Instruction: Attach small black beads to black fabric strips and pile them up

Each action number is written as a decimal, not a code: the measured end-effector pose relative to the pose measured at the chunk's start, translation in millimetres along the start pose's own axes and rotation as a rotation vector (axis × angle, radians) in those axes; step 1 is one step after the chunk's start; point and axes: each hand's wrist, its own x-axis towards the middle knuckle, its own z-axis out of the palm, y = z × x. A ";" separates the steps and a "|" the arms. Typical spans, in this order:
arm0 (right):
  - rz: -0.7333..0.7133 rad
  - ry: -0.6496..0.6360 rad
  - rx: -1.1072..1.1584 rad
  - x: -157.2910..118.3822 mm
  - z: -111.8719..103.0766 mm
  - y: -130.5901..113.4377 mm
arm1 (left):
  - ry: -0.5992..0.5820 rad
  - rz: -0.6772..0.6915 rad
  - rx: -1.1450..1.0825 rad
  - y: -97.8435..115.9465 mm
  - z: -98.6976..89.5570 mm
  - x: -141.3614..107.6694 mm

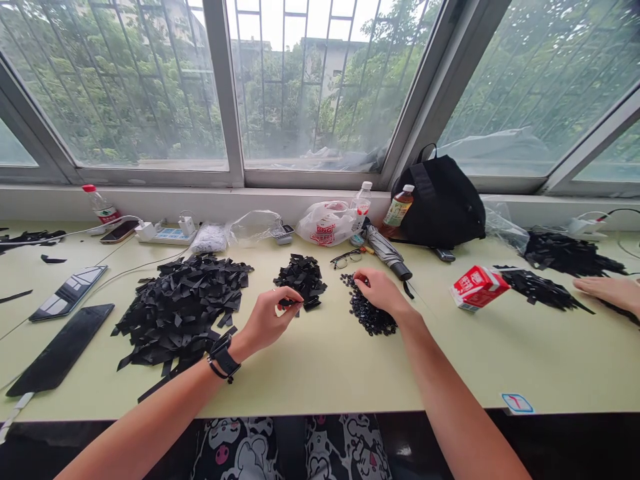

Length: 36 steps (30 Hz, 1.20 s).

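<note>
My left hand (274, 315), with a dark watch on its wrist, is closed in a pinch. A bit of black strip shows between its thumb and fingers. Just beyond it lies a small heap of short black strips (301, 275). To its left spreads a larger pile of similar loose black strips (183, 303). My right hand (376, 288) reaches down over a pile of tiny shiny black pieces (373, 321), some looking ring-shaped. Its fingers are drawn together at the pile's upper edge; whatever they hold is too small to make out.
Glasses (349, 258) and a folded umbrella (385, 250) lie behind the tiny pieces. A red carton (479, 288) stands to the right, near another person's hand (607, 291) and long black strips (543, 288). Phones (69, 292) lie left; a black bag (443, 203) stands behind.
</note>
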 end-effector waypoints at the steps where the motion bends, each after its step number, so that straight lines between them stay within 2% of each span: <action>1: -0.001 0.007 -0.004 0.4 0.7 0.0 | 0.000 0.000 0.000 0.3 0.0 0.1; 11: 0.042 -0.024 -0.058 0.6 8.6 0.4 | -0.002 0.019 0.015 -1.4 0.4 0.1; 21: 0.142 -0.096 -0.091 -1.8 6.7 -6.7 | -0.013 0.075 0.053 -2.3 1.2 -1.2; 25: 0.139 -0.113 -0.121 -4.7 7.0 -11.1 | -0.012 0.075 0.049 -2.5 1.7 -1.2; 36: 0.078 0.009 -0.101 -5.2 7.6 -19.3 | -0.028 0.069 0.046 -2.9 0.8 -1.2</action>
